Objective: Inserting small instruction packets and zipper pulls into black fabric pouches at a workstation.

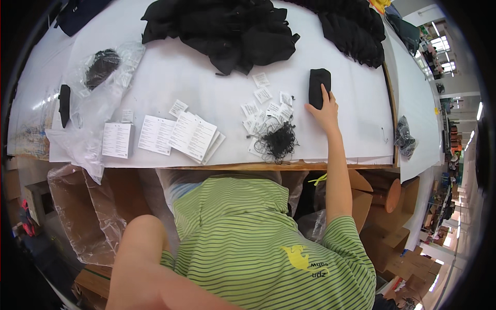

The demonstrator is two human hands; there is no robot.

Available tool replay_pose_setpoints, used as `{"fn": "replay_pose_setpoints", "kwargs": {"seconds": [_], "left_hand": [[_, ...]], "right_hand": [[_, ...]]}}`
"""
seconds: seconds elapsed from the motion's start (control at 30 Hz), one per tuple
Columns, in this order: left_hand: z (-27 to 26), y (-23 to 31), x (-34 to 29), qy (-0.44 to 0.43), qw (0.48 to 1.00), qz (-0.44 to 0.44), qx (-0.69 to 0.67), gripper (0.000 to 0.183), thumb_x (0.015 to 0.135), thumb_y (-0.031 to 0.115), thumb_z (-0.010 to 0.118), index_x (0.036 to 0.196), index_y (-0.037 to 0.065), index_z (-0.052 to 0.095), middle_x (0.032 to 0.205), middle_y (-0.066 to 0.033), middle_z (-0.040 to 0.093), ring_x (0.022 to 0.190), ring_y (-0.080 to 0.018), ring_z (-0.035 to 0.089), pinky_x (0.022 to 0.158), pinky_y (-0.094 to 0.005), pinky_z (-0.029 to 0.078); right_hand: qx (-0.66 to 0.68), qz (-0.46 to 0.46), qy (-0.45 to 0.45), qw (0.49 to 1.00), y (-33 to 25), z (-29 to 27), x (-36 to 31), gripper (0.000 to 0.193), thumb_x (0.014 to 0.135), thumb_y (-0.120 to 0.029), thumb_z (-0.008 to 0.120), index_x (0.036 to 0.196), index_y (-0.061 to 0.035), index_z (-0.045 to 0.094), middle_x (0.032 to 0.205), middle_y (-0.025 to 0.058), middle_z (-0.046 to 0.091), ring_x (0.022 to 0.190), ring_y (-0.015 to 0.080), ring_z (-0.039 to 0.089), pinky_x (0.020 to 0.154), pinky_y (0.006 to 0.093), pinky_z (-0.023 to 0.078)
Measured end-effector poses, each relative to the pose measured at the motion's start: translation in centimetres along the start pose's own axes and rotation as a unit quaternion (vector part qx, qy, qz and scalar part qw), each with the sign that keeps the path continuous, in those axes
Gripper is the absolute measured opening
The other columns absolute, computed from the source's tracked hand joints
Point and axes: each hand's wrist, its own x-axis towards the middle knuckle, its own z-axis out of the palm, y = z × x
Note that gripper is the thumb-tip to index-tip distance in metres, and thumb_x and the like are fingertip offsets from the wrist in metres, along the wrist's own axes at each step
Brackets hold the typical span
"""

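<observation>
My right hand [325,112] rests on the lower end of a small black folded cloth piece [319,85] that lies lengthwise on the white table. Its fingers are spread over the cloth, with the thumb out at the left edge. My bent left arm [139,258] shows at the lower left, while the left hand itself is out of view. Left of my right hand lie small white printed tags [262,95] and a tangle of thin black strings [278,142].
White printed cards [192,135] lie in stacks near the front edge. A clear plastic bag [116,67] is at the left, beside a narrow black piece [64,106]. Black fabric heaps [222,31] cover the far side. Cardboard boxes [392,227] stand below, right.
</observation>
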Motion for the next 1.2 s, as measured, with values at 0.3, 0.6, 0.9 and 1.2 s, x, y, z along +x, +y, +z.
{"fn": "replay_pose_setpoints", "kwargs": {"seconds": [0.3,0.6,0.9,1.2], "left_hand": [[0.6,0.4,-0.2,0.028,0.990,0.057,-0.129,0.042,0.102,0.035,0.030,0.129,0.013,0.053,0.128,-0.0136,0.055,0.117,-0.0201,0.052,0.098,-0.0370,0.037],[-0.7,-3.3,-3.6,-0.170,0.871,-0.066,-0.456,0.031,0.096,0.031,0.051,0.108,0.008,0.068,0.102,-0.0139,0.065,0.091,-0.0247,0.063,0.081,-0.0352,0.049],[2.2,-5.2,-1.0,-0.064,0.929,-0.094,-0.353,0.024,0.092,0.020,0.058,0.095,-0.001,0.068,0.096,-0.0146,0.066,0.086,-0.0300,0.065,0.068,-0.0341,0.051],[2.1,-3.4,-3.9,-0.066,0.930,-0.129,-0.338,0.029,0.092,0.022,0.057,0.111,0.002,0.066,0.126,-0.0172,0.058,0.113,-0.0335,0.057,0.097,-0.0422,0.038]], "right_hand": [[-0.010,-0.009,0.028,1.000,0.2,0.6,0.8,0.092,0.069,-0.043,0.074,0.146,-0.0276,0.027,0.145,0.0264,0.027,0.126,0.0488,0.034,0.102,0.0529,0.034],[0.072,-0.055,0.059,0.994,0.8,-0.1,-1.0,0.087,0.070,-0.043,0.072,0.145,-0.0280,0.031,0.145,0.0234,0.030,0.128,0.0419,0.036,0.105,0.0492,0.032],[0.258,-0.204,-0.048,0.943,-10.3,-3.2,-4.8,0.021,0.080,-0.017,0.068,0.097,-0.0061,0.065,0.092,0.0072,0.064,0.082,0.0208,0.061,0.074,0.0298,0.046],[0.137,-0.308,-0.152,0.929,-13.3,-2.3,-7.9,0.011,0.073,-0.015,0.071,0.078,-0.0102,0.063,0.078,0.0054,0.052,0.078,0.0225,0.053,0.071,0.0344,0.045]]}}
